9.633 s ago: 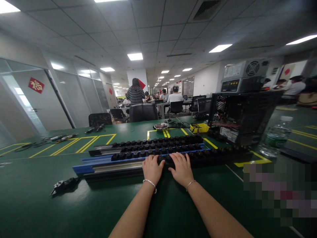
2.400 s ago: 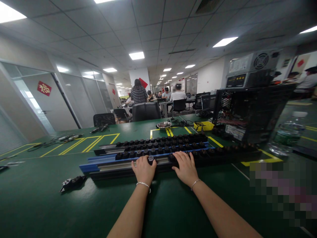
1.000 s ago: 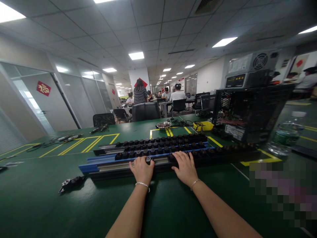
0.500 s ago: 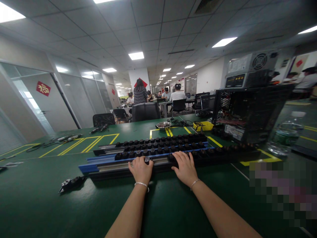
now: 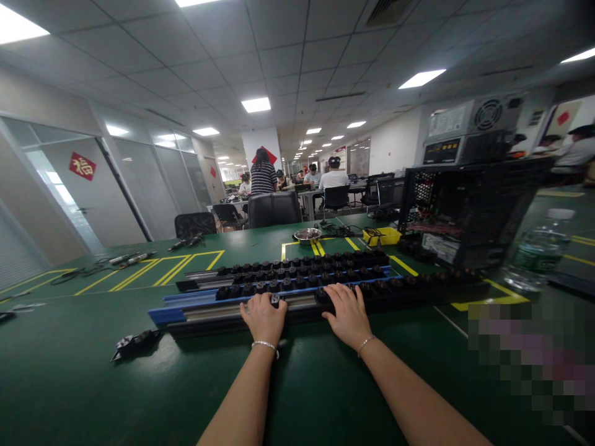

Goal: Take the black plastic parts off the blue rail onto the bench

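A long black power track [image 5: 209,311] lies nearest me on the green table, its pale metal channel facing up. My left hand [image 5: 264,319] grips a small black socket module [image 5: 276,300] on this track, fingers over the far side and thumb at its right. Farther right, my right hand [image 5: 348,313] is curled over the row of modules, with its thumb on the near side. Another black socket module [image 5: 321,295] shows at its fingertips; the palm hides the rest. Behind are a blue track [image 5: 160,315] and more tracks carrying several black modules.
Loose black modules [image 5: 137,344] lie at left front. At the back are a metal bowl [image 5: 307,235] and a yellow tray [image 5: 382,236]. An open computer case [image 5: 483,210] with power supplies on top and a water bottle [image 5: 537,251] stand right. People sit farther off.
Almost nothing differs. Both hands stay in the same places on the track, and the view has shifted only very slightly.
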Available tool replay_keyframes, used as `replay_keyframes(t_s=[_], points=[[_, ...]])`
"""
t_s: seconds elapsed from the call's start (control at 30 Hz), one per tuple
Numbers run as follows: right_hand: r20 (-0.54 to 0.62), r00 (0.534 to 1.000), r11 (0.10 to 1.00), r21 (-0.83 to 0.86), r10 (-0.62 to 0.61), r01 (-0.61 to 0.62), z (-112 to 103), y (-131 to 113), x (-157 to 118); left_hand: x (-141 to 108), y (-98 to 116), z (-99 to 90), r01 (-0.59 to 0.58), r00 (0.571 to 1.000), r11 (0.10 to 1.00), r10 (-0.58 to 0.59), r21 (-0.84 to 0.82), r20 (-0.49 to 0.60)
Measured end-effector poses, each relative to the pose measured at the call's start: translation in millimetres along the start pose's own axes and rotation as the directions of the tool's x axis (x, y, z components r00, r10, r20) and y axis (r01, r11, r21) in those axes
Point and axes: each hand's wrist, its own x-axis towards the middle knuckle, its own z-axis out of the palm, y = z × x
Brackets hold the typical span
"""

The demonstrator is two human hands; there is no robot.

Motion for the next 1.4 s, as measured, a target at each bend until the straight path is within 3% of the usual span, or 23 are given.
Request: replay_keyframes(t_s=[1.4], points=[[-0.004,1.0,1.0,0.018,-0.005,0.005,0.6,1.4,0.5,-3.0,-9.2,1.4,-0.079,0.996,0.997,0.078,-0.014,-0.052]])
